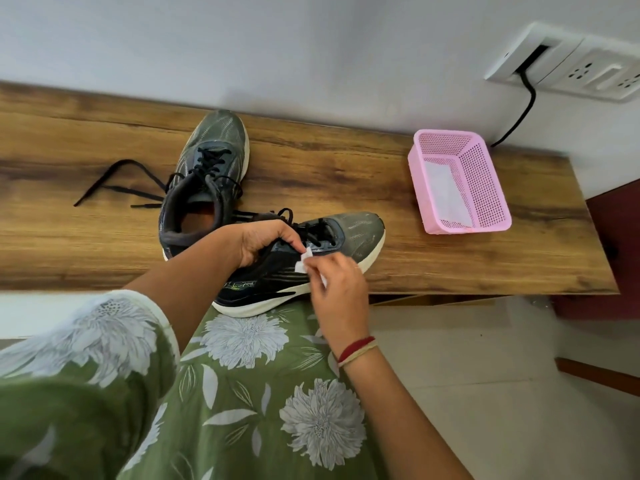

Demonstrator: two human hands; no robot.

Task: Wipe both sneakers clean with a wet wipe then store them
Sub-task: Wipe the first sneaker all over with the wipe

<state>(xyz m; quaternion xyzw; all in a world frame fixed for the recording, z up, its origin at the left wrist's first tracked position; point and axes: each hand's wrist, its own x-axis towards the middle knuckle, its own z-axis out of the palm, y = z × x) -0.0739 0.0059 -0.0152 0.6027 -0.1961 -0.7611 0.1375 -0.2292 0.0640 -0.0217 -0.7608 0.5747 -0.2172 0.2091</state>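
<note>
Two grey-green sneakers with black laces and white soles lie on a wooden shelf [346, 161]. The far sneaker [207, 174] stands with its toe toward the wall, laces trailing left. The near sneaker [349, 233] lies along the front edge, toe to the right, heel hanging over the edge. My left hand [263, 240] grips this sneaker at the collar and laces. My right hand [337, 292] pinches a white wet wipe [304, 261] against the sneaker's side near the eyelets.
A pink perforated plastic basket [485, 188] with a white sheet in it stands at the shelf's right end. A wall socket plate [568, 60] with a black cable sits above it. Dark red cabinet at far right; pale floor below.
</note>
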